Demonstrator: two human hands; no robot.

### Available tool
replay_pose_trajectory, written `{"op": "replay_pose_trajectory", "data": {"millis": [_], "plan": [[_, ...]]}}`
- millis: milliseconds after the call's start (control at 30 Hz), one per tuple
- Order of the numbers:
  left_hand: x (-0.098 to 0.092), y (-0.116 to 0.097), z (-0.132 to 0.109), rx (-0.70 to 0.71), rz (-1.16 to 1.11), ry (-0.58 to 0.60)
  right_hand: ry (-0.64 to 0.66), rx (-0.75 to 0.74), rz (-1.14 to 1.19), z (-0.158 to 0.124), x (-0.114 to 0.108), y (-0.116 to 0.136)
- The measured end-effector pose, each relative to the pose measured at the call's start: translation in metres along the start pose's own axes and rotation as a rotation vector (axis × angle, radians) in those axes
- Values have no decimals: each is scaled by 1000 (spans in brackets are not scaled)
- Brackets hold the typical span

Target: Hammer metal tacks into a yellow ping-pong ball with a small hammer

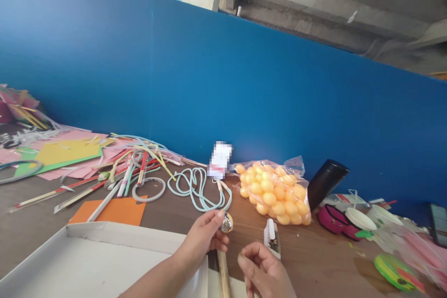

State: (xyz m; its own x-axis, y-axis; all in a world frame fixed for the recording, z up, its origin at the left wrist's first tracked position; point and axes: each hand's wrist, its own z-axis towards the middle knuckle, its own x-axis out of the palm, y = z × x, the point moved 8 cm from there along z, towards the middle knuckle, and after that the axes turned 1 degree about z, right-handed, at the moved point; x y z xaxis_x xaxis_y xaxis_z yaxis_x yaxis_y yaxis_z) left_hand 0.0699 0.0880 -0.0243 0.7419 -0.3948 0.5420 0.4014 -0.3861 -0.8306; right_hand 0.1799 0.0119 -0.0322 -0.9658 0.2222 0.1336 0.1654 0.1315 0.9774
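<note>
My left hand (206,231) pinches a shiny silver round piece (226,223) between thumb and fingers, above the table. It looks like a small metal bell or cap, but its exact kind is unclear. Just below it lies a pale wooden stick (224,272); whether the two are joined cannot be seen. My right hand (263,270) is closed to the right of the stick, thumb and fingertips together. Anything in that pinch is too small to make out. Beyond the right hand sits a small open box (273,238) with tiny dark bits inside.
A white tray (139,260) stands at the front left, beside orange paper (120,209) and straws (141,167). Farther back lie a blue cord (192,186), a bag of orange balls (274,193) and a black tumbler (326,181). A green-yellow tape roll (393,270) is at right.
</note>
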Motion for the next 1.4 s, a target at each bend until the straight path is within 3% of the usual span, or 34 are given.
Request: {"op": "replay_pose_trajectory", "data": {"millis": [433, 700, 967, 1400], "plan": [[2, 1, -2, 18, 65, 19, 49, 18, -65, 1, -1, -3], [1, 4, -1, 3, 117, 30, -6, 11, -55, 1, -5, -6], [4, 1, -4, 19, 166, 39, 53, 48, -114, 0, -1, -7], [5, 1, -3, 17, 204, 40, 53, 45, -62, 1, -2, -8]]}}
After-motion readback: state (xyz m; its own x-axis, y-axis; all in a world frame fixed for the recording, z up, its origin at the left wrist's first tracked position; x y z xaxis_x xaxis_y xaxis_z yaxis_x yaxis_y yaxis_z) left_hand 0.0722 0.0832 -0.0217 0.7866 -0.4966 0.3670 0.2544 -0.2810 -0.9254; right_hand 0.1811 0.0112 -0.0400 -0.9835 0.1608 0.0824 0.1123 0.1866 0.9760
